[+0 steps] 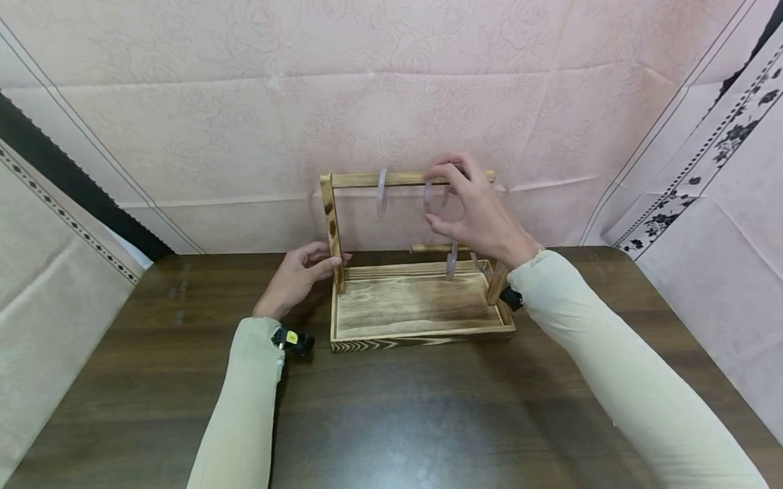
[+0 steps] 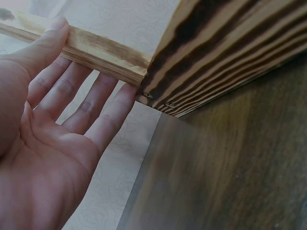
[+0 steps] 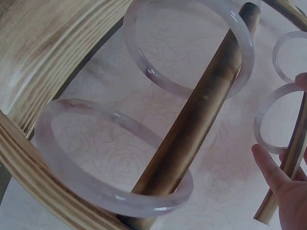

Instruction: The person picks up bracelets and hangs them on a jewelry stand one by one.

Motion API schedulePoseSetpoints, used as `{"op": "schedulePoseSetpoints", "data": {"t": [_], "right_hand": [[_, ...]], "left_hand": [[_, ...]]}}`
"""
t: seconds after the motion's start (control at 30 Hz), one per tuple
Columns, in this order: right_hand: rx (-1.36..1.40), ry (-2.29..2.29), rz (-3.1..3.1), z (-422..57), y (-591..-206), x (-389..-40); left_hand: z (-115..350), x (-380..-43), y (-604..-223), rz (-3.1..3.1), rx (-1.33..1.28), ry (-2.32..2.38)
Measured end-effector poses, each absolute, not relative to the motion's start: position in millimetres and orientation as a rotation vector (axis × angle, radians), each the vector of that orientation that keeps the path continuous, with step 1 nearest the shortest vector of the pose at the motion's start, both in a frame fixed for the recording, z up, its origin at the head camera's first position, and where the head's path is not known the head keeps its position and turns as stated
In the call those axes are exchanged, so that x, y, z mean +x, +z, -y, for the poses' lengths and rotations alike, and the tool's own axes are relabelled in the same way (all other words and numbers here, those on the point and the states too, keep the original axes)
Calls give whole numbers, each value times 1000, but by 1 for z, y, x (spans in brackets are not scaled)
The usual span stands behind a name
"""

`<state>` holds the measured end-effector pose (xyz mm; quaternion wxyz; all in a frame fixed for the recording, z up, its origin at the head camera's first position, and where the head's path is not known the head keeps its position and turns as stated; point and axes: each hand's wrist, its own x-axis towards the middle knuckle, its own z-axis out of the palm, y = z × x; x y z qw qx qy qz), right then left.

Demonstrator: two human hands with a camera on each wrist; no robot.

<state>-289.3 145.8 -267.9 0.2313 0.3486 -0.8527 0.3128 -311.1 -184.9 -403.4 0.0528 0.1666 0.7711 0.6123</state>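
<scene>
A wooden bangle stand has a shallow tray base (image 1: pixel 422 339), an upright left post (image 1: pixel 332 221), an upper rod (image 1: pixel 356 180) and a lower rod (image 3: pixel 206 103). My left hand (image 1: pixel 306 270) holds the post low down, thumb on one side and fingers (image 2: pixel 103 115) on the other. At the right part of the upper rod, my right hand (image 1: pixel 475 204) pinches a pale translucent bangle (image 3: pixel 259 120) that encircles the rod. Another bangle (image 1: pixel 381 192) hangs farther left on it. Two more bangles, a nearer one (image 3: pixel 53 148) and a farther one (image 3: pixel 132 43), hang on the lower rod.
The stand rests near the back edge of a dark brown wooden table (image 1: pixel 399 419). Behind it hangs a pale pink floral cloth (image 1: pixel 359 114). More pale cloth (image 1: pixel 753 258) hangs at the sides. A short right post (image 1: pixel 495 287) is partly covered by my right arm.
</scene>
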Motion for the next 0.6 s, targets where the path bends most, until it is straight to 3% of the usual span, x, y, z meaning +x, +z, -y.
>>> {"op": "schedulePoseSetpoints", "data": {"t": [0.6], "right_hand": [[968,866,2355,-140,-268,-290]], "left_hand": [[185,-311,-403,-2347,499,1859]]}}
